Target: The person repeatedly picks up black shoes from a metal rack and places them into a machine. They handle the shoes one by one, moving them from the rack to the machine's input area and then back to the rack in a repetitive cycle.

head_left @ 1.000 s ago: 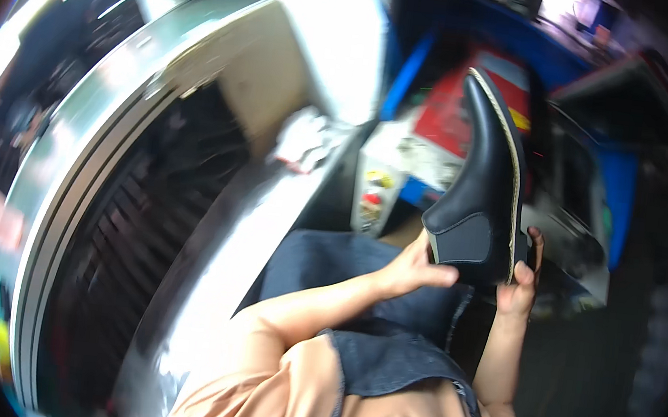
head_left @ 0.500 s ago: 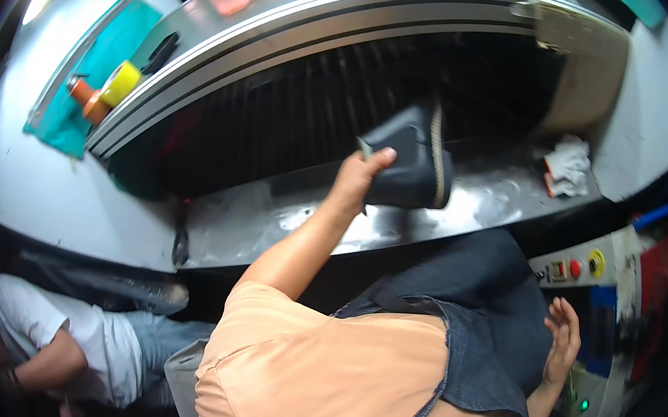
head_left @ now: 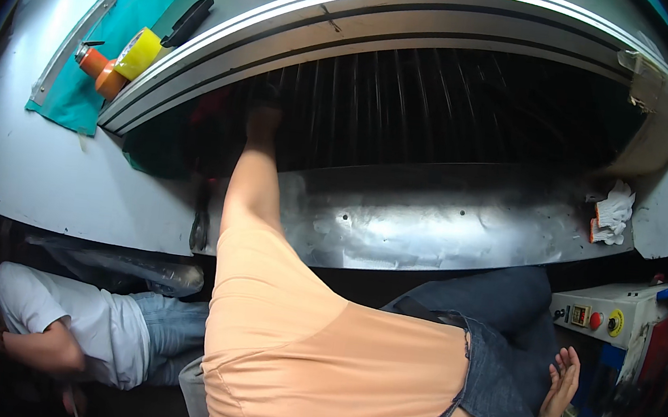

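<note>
My left arm reaches far into the dark opening of a machine, and my left hand (head_left: 263, 124) is in deep shadow there. Its fingers cannot be made out, nor whether a dark thing is in them. Below the hand, a row of dark hanging strips (head_left: 395, 93) and a shiny metal ledge (head_left: 406, 216) show in the opening. At the lower right, my right hand (head_left: 564, 383) rests beside my dark apron, fingers loosely apart and holding nothing.
White gloves (head_left: 613, 213) lie at the ledge's right end. A control box (head_left: 608, 311) with a red button stands right. Yellow tape (head_left: 137, 53), an orange bottle (head_left: 98, 70) and a black object (head_left: 188, 21) sit upper left. A person in white (head_left: 78, 320) is at lower left.
Half a second ago my left hand held a black boot with a pale stitched edge over the ledge. The hand has moved left and deeper into the opening, and the boot is no longer discernible.
</note>
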`<state>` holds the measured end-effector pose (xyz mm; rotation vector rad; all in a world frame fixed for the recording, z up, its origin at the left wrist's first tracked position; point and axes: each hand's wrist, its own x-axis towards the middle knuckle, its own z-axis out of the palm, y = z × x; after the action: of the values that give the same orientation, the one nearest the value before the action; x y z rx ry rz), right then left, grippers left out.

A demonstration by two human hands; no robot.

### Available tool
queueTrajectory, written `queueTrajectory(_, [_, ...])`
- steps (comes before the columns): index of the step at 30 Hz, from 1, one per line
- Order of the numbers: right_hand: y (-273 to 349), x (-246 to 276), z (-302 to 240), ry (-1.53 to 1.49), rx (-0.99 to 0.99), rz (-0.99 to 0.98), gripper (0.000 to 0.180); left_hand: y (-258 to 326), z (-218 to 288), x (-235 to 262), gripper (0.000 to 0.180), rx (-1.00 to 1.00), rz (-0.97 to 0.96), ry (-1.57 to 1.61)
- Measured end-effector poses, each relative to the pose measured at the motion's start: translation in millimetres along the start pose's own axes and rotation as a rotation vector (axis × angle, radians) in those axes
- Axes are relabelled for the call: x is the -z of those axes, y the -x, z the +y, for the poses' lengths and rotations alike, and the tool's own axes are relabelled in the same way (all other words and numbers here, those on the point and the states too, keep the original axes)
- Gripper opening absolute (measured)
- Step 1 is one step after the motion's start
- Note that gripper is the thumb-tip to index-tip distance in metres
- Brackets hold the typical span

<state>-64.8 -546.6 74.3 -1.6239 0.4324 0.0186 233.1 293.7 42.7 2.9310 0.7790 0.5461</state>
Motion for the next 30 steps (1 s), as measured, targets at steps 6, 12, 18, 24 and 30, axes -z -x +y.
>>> queueTrajectory(6, [-17.2, -6.1, 17.4, -0.004, -0.021, -0.06, 0.046, -6.5, -87.4, -17.7, 0.055, 0.345, -0.013, -0.079])
queueTrajectory(12, [29.8, 20.8, 26.6, 0.227, -0.032, 0.191, 0.033, 44.1, 88.1, 33.0, 0.044, -0.453, 0.4, -0.387])
queueTrajectory(18, [25.8, 31.3, 11.5, 0.744, 0.298, 0.534, 0.015, 139.6, 238.6, 4.1, 0.023, -0.793, 0.14, 0.49])
queueTrajectory(24, [36.9, 40.6, 56.0, 0.972, 0.206, 0.689, 0.015, 261.5, 414.9, 6.6, 0.011, -0.913, -0.323, 1.003])
queueTrajectory(30, [58.6, 56.2, 66.4, 0.8, 0.309, 0.798, 0.011, 343.9, 482.2, -10.7, 0.021, -1.226, -0.191, 0.634])
